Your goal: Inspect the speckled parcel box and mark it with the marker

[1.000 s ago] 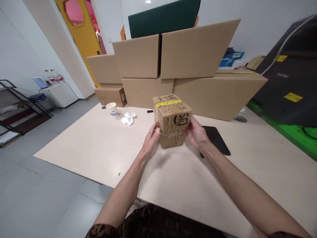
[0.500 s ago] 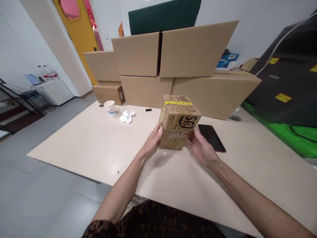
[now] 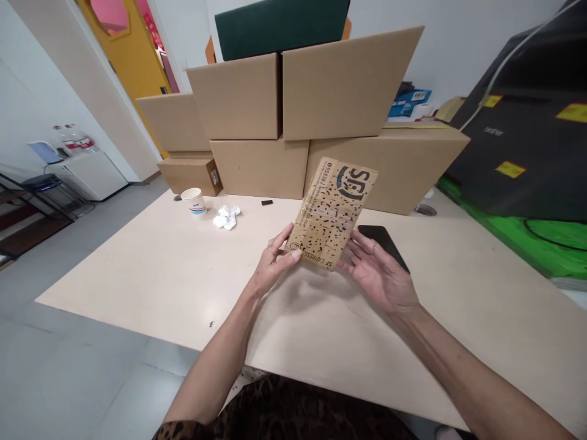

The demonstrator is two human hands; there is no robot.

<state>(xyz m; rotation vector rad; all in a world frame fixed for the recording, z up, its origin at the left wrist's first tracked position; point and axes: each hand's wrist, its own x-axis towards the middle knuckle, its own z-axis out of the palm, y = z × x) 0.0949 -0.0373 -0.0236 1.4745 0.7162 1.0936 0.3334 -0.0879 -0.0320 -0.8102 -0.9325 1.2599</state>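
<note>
Between my two hands a small cardboard box is held up, tilted, above the table. Its near face has dark speckles and black "SF" and "SF EXPRESS" print. My left hand grips the lower left edge, thumb on the near face and fingers partly behind the box. On the lower right side my right hand supports the box with its fingers, partly hidden behind it, palm turned up. Just behind that hand lies a dark tablet, flat on the table.
Large cardboard boxes are stacked along the table's back, topped by a dark green box. A paper cup, crumpled tissue and a small black object stand or lie before them. Dark fabric hangs at the right.
The box has been tipped so that its printed face turns up toward me and its top is out of sight. My right palm has rolled upward. The view has shifted slightly.
</note>
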